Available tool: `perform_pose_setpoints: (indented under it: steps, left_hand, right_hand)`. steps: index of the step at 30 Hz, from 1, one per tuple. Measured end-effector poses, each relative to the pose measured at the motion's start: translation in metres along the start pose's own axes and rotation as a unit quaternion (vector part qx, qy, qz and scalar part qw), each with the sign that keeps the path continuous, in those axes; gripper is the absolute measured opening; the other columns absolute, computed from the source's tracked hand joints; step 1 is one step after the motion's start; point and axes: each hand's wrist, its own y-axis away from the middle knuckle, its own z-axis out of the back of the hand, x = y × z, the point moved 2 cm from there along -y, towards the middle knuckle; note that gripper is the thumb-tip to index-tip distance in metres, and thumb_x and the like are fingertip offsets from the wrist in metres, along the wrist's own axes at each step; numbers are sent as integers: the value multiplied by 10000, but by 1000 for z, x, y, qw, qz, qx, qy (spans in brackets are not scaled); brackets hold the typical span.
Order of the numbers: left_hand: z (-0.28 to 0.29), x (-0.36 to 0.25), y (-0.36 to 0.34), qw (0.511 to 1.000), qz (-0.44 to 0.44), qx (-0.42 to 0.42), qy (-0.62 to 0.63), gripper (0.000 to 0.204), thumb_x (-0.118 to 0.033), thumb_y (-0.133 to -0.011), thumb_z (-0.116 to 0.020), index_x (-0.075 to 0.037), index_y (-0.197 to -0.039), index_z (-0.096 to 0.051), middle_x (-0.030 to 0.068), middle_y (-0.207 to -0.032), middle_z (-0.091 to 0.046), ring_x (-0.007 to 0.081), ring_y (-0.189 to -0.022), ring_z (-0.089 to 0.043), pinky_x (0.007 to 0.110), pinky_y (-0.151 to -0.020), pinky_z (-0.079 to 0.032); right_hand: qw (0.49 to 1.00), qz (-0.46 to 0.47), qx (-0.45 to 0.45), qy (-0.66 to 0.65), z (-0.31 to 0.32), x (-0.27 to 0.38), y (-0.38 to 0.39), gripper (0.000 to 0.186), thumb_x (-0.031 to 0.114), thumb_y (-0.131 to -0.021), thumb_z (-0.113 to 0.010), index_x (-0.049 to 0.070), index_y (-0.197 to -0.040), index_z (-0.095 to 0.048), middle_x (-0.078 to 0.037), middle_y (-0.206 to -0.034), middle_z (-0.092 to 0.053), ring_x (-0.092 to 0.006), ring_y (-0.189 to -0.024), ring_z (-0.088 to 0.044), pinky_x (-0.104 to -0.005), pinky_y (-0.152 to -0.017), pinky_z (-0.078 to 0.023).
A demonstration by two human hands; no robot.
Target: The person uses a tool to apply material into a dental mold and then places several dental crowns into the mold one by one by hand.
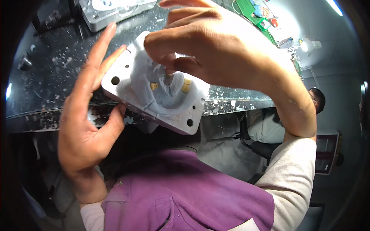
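Note:
A pale metal dental flask half is tilted at the front edge of the bench. White plaster fills its middle in a horseshoe shape, with a few yellowish teeth set in it. My left hand grips the flask's left corner, thumb at the near edge and fingers stretched along the far side. Over the plaster, my right hand has its fingers curled into a pinch, the fingertips reaching down into the hollow. Whatever those fingers hold, if anything, is hidden behind the hand.
Another metal flask part lies on the dark, plaster-spattered bench at the far left. A small dark cup stands near the left rim. Green equipment and a lit lamp are at upper right; another person sits beyond my right arm.

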Motion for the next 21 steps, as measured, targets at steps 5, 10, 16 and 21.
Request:
perform_pose_setpoints:
  steps: [5,10,16,21]
  left_hand:
    - [8,-8,2,999,10,-10,-42,909,128,-785,-577,-5,-1624,-254,218,-1616,-406,299,-1463,-462,377,-1181,-348]
    - [43,-30,-34,970,-11,-43,-238,828,-64,-864,-697,-66,-1606,-328,233,-1501,-539,336,-1425,-493,454,-1182,-366]
    - [55,6,-153,869,-18,112,-482,992,-372,-797,-826,22,-1571,-348,300,-1583,-402,374,-1483,-403,402,-1228,-311]
    - [33,25,-194,790,54,139,-594,1219,-550,-667,-859,155,-1514,-336,363,-1473,-489,428,-1402,-486,439,-1211,-338]
  right_hand:
    - [960,-190,-88,-188,6,-9,28,474,246,-794,-868,99,-1201,-674,-112,-1116,-722,-285,-1066,-698,-404,-943,-543]
    - [983,-15,-33,-182,-19,17,33,1256,403,-584,-974,199,-1625,-301,-256,-1663,-246,-446,-1542,-230,-586,-1248,-210]
    - [985,-49,-40,-160,-40,8,13,1207,513,-563,-899,180,-1590,-359,-307,-1509,-393,-478,-1420,-362,-562,-1217,-288]
    - [964,-243,0,-105,-27,18,45,1260,620,-606,-871,137,-1618,-297,-362,-1443,-414,-538,-1401,-363,-604,-1222,-225]
